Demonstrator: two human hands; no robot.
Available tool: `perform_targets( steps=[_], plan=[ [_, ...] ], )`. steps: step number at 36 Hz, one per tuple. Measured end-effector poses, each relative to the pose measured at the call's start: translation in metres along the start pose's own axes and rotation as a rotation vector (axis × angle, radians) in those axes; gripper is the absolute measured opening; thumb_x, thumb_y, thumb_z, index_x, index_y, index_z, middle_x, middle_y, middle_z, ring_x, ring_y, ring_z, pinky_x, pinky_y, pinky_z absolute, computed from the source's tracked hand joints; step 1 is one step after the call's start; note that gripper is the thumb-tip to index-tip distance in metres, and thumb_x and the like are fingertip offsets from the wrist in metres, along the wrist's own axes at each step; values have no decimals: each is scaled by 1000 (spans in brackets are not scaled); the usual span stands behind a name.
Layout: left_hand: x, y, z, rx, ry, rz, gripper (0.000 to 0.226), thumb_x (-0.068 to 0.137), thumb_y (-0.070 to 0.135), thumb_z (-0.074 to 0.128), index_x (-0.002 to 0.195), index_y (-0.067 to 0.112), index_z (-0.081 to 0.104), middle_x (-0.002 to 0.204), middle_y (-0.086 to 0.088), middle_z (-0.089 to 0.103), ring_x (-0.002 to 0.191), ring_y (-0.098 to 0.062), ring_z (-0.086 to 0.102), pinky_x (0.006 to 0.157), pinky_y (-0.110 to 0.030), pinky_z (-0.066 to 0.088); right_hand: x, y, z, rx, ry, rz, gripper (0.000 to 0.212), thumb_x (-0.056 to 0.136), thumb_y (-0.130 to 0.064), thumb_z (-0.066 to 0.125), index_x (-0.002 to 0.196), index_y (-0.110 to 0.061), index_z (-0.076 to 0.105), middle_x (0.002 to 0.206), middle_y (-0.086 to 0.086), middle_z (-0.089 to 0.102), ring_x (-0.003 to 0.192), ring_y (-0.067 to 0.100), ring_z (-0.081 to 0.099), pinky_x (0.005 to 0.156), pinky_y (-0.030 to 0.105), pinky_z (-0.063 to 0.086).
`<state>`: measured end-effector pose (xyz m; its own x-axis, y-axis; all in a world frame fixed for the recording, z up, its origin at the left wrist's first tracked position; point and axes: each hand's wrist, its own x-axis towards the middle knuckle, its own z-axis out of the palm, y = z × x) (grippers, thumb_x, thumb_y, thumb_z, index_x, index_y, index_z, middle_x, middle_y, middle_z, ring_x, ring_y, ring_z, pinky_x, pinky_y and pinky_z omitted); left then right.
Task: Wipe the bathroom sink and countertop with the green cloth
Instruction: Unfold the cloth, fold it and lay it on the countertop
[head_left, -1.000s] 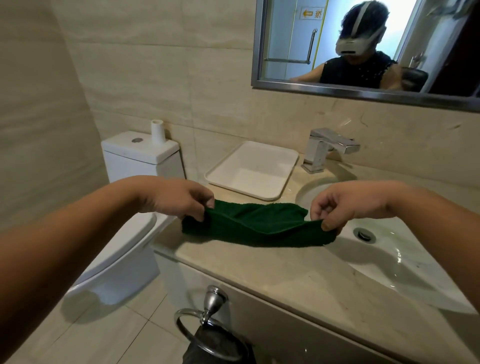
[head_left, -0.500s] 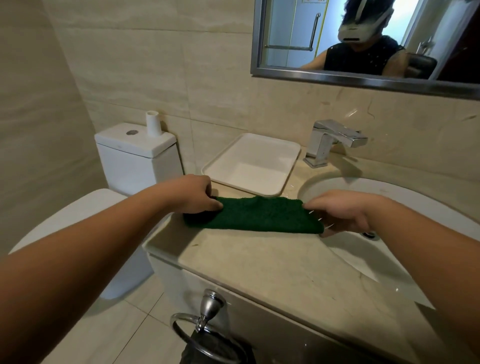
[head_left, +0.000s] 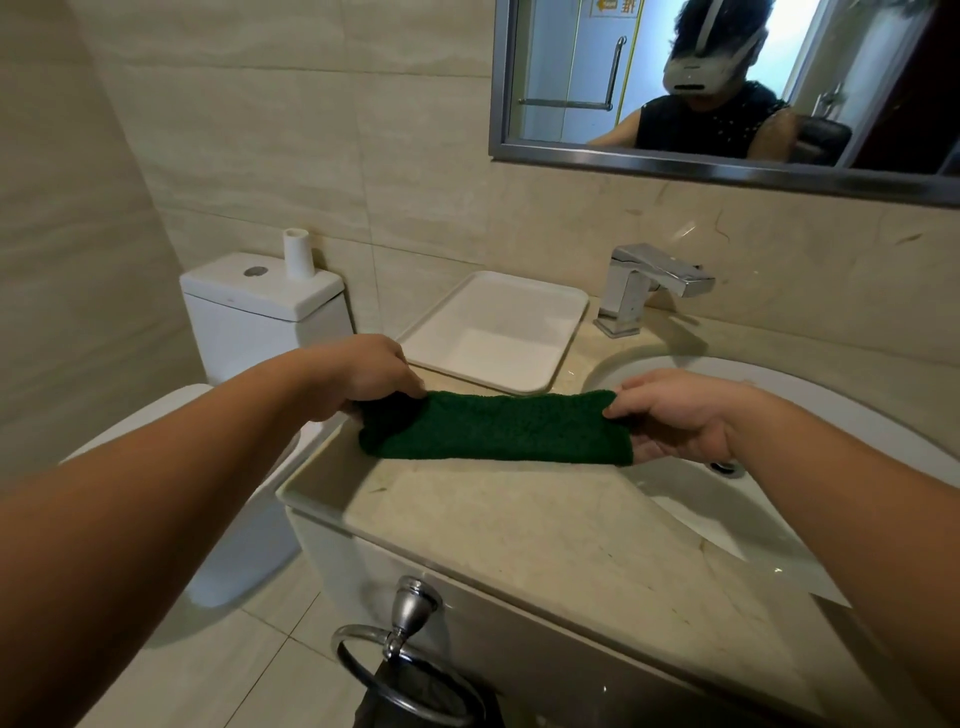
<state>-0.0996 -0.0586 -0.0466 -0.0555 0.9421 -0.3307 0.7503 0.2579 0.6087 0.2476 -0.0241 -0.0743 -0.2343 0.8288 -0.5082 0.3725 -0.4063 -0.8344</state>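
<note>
Head view: beige countertop with white sink at right; toilet left of it. White tray at back, chrome faucet beside it. Green cloth, folded into a strip, lies flat on the countertop at the basin's left rim. Left hand pinches its left end; right hand pinches its right end.

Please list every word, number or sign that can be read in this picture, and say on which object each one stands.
Sign on the door reflected in the mirror: an orange arrow and one Chinese character, cut off by the frame edge and mirrored; too blurred to quote.
Headset in the reflection: a small dark mark, not readable.
Faucet, white tray, toilet tank, green cloth: no text visible.
</note>
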Motion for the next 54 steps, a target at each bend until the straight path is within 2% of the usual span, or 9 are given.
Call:
perform_targets(
  steps=[6,11,19,25,33,38,44,51,54],
  plan=[
    [-4,0,2,-135,15,-14,23,101,28,69,116,11,63,115,-17,68,106,-34,68,97,-49,60,1,2,7,30,71,-15,20,99,-3,61,119,0,60,126,27,64,101,41,76,84,52,63],
    [-7,9,3,-319,-3,-4,23,104,26,63,119,8,64,118,-21,68,108,-37,69,96,-48,61,-12,-23,12,-20,186,-100,20,101,-10,61,120,-6,61,123,23,64,100,36,73,64,36,63],
    [-14,52,14,-700,-135,60,25,107,18,59,120,-2,60,93,-19,75,70,-23,77,59,-31,62,-39,-84,56,-181,243,-389,16,95,-10,68,108,-10,60,100,22,68,67,27,66,46,30,52],
    [-15,70,28,-890,-245,131,57,104,61,48,111,7,65,92,-16,75,80,-28,77,70,-37,64,-40,-93,97,-283,135,-485,14,95,-9,63,106,-15,57,90,16,73,69,26,73,61,39,61],
    [-6,61,30,-971,-161,276,37,98,3,67,133,-2,59,110,-22,72,85,-29,75,73,-36,65,-30,-85,59,33,198,-432,14,102,-13,58,111,-5,64,96,18,74,71,25,69,61,35,59],
    [9,69,20,-1090,-214,345,27,101,5,59,126,11,67,107,-16,76,83,-23,73,67,-31,62,-11,-61,51,153,120,-176,43,101,-48,61,122,-11,66,117,19,74,105,38,73,97,50,59],
    [48,76,7,-861,-68,324,27,103,11,62,130,9,65,119,-18,72,101,-28,70,87,-41,61,7,-63,58,490,27,-172,28,103,-28,62,122,-8,63,119,17,74,113,37,72,98,54,58],
    [110,65,1,-423,169,212,15,100,16,70,115,18,69,113,-15,71,100,-32,73,83,-47,66,65,-77,59,127,291,-261,25,94,-26,76,109,-8,66,105,19,75,68,26,72,49,29,54],
    [130,59,5,-265,264,221,15,98,23,74,112,21,72,108,-8,72,93,-24,70,82,-41,66,85,-83,62,-53,387,-283,34,93,-42,73,98,-10,64,87,21,76,49,31,67,50,35,55]
  ],
)
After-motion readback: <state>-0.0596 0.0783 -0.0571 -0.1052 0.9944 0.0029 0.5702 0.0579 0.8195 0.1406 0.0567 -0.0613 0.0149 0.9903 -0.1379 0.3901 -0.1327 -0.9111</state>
